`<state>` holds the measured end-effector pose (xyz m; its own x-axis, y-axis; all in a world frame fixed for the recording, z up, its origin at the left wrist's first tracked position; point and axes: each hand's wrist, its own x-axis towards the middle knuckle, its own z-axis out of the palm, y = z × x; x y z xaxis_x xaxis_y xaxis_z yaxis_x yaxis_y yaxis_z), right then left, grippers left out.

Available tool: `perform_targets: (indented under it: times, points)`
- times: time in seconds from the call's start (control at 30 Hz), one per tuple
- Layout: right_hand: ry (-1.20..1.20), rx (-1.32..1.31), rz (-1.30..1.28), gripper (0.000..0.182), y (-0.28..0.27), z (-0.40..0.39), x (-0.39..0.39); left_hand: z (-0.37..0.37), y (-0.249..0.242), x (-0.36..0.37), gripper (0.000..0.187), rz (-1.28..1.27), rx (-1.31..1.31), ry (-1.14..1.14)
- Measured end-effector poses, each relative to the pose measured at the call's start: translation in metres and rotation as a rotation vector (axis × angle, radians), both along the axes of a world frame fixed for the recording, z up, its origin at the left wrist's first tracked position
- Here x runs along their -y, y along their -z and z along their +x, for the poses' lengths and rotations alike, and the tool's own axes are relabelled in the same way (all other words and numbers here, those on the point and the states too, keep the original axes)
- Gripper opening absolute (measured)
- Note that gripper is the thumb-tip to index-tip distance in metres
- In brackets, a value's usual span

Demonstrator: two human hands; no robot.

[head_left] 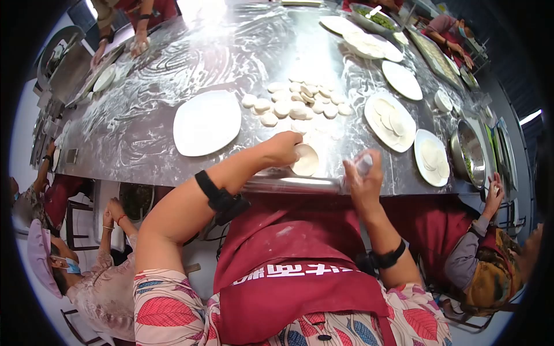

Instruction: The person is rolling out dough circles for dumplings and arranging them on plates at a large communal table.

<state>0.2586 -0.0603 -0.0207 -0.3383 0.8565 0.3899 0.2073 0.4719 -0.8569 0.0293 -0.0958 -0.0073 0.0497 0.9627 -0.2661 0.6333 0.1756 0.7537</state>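
My left hand (284, 149) is closed on the near-left edge of a round dough wrapper (306, 161), which lies flat on the floured steel table (144, 147). A shiny metal rolling pin (291, 184) lies along the table's front edge, below the wrapper. My right hand (365, 181) is at the pin's right end, with fingers curled round it and a whitish patch at the thumb. Beyond my hands is a loose pile of small flattened dough pieces (297, 101).
A square white plate (206, 123) stands to the left. On the right are plates of stacked wrappers (390, 122) (431, 157) and a steel bowl (466, 153) of green filling. Co-workers sit close on both sides (86, 282) (485, 259); others work across the table.
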Motion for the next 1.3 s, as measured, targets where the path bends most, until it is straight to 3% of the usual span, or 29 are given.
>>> perform_targets:
  times: [0.1,0.27,0.3,0.43,0.5,0.6,0.67,0.7,0.77,0.83,0.87,0.97,1.0,1.1,1.3]
  points:
    - [0.029,0.015,0.253,0.029,-0.001,-0.030,-0.041,0.000,0.007,0.002,0.018,0.183,-0.127,0.061]
    - [0.018,0.024,0.259,0.038,-0.006,-0.055,-0.068,-0.001,0.003,-0.007,0.028,0.113,-0.113,-0.006]
    - [0.037,0.025,0.334,0.039,-0.003,-0.047,-0.061,0.000,0.003,-0.006,0.027,0.116,-0.109,-0.004]
    - [-0.006,0.008,0.190,0.035,0.002,0.003,-0.012,0.008,0.007,-0.008,0.015,0.125,-0.139,0.036]
    - [-0.064,-0.005,0.051,0.041,-0.005,0.015,0.005,0.019,-0.001,-0.034,0.013,0.185,-0.047,0.111]
    - [-0.066,-0.044,0.190,0.039,-0.004,0.015,0.003,0.046,-0.010,-0.094,0.013,0.143,0.212,0.090]
    - [-0.091,-0.036,0.125,0.038,-0.005,0.015,0.000,0.064,-0.036,-0.131,0.037,0.131,0.545,0.055]
    - [-0.103,-0.033,0.093,0.038,-0.006,0.014,-0.001,0.063,-0.042,-0.147,0.044,0.133,0.489,0.099]
    - [-0.123,-0.068,0.144,0.035,-0.007,0.014,-0.004,0.054,-0.003,-0.185,0.041,0.373,-0.077,0.035]
    - [-0.133,-0.066,0.110,0.035,-0.008,0.016,-0.001,0.051,-0.007,-0.182,0.042,0.322,-0.493,0.188]
    - [-0.125,-0.075,0.144,0.034,-0.008,0.016,0.000,0.043,0.013,-0.179,0.038,0.442,-0.496,0.203]
    - [-0.109,-0.062,0.140,0.034,-0.008,0.016,0.001,0.043,0.003,-0.170,0.031,0.452,-0.672,0.316]
    - [-0.087,-0.052,0.186,0.034,-0.005,0.015,0.000,0.041,0.010,-0.175,0.023,0.530,-0.617,0.291]
    - [-0.098,-0.088,0.203,0.034,-0.008,0.012,-0.001,0.033,0.013,-0.191,0.019,0.437,-0.660,0.357]
    - [-0.101,-0.022,0.098,0.036,0.000,0.011,-0.006,0.026,-0.001,-0.189,0.012,0.650,-0.840,0.384]
